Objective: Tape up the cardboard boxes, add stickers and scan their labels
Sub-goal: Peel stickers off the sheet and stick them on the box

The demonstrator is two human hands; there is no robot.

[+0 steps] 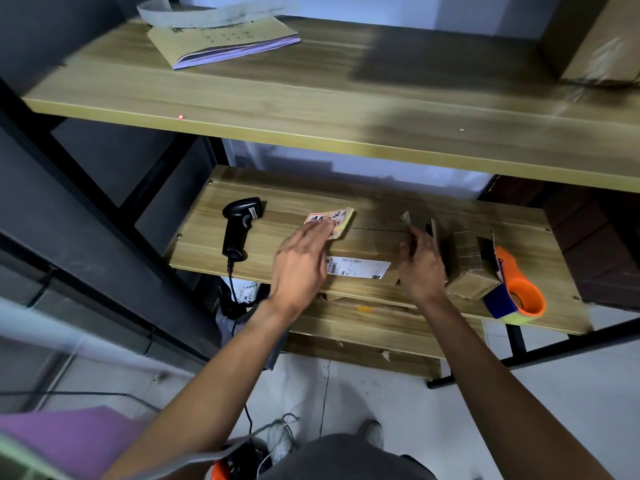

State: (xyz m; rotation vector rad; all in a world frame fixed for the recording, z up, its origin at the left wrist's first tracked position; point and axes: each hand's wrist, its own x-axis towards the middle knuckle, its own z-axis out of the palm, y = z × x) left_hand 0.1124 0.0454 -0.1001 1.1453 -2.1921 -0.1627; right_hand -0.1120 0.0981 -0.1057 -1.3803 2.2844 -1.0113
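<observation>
Your left hand (299, 268) is flat, fingers straight, their tips on the sticker stack (337, 220) just right of the scanner (239, 226). Your right hand (420, 268) curls round an upright end flap of the cardboard box (374, 237) — it lies on the lower shelf (294, 199) between your hands (white label facing you). The tape dispenser (516, 289) sits far right.
</observation>
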